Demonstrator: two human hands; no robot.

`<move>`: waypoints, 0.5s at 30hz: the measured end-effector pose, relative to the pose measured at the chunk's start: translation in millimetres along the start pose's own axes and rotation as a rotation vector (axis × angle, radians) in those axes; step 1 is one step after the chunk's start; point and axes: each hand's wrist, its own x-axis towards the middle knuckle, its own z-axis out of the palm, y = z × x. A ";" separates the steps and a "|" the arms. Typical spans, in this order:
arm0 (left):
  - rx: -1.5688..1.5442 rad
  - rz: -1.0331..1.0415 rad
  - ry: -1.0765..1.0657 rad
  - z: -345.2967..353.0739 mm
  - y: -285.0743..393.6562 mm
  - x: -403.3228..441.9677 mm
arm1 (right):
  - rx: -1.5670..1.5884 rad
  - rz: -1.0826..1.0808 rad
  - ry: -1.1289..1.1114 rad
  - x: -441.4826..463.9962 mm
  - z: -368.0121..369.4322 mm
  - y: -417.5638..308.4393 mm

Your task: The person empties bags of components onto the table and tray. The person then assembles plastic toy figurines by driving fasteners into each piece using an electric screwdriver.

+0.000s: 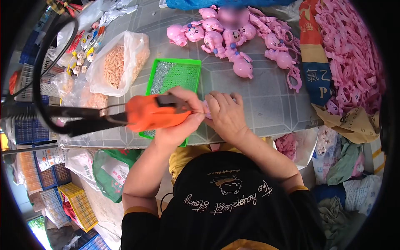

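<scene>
My left hand (173, 130) is closed round an orange electric screwdriver (152, 113), its black nose pointing right. The fingertips come together by the tool's tip, against a small pink plastic part (206, 109). My right hand (227, 114) presses that part to the table with curled fingers covering most of it. Whether a screw sits at the tip is hidden. Just behind my left hand lies a green tray (198, 68) with small silver screws (159, 77) along its left side. Several assembled pink toy figures (213, 41) lie farther back.
A clear bag of small peach-coloured parts (114, 66) stands left of the tray. A black cable (37, 89) loops at the left. At the right, a printed sack (315, 54) lies beside heaped pink parts (350, 54). A yellow crate (78, 204) is below left.
</scene>
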 end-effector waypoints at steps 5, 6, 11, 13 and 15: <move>0.110 -0.039 -0.055 -3.9 -1.8 6.5 | 0.003 -0.001 0.012 0.1 2.5 -0.6; 0.087 -0.034 -0.044 -3.2 0.4 6.1 | 0.018 0.003 -0.003 0.9 1.2 -0.6; 0.091 0.092 0.119 -19.8 22.3 -6.5 | 0.059 -0.030 -0.031 0.0 -10.8 3.3; 0.142 0.077 0.150 -29.2 23.4 -12.8 | 0.110 -0.070 -0.102 -1.6 -16.0 5.1; 0.188 0.043 0.204 -32.3 18.1 -16.2 | 0.133 -0.108 -0.137 -0.5 -18.6 4.8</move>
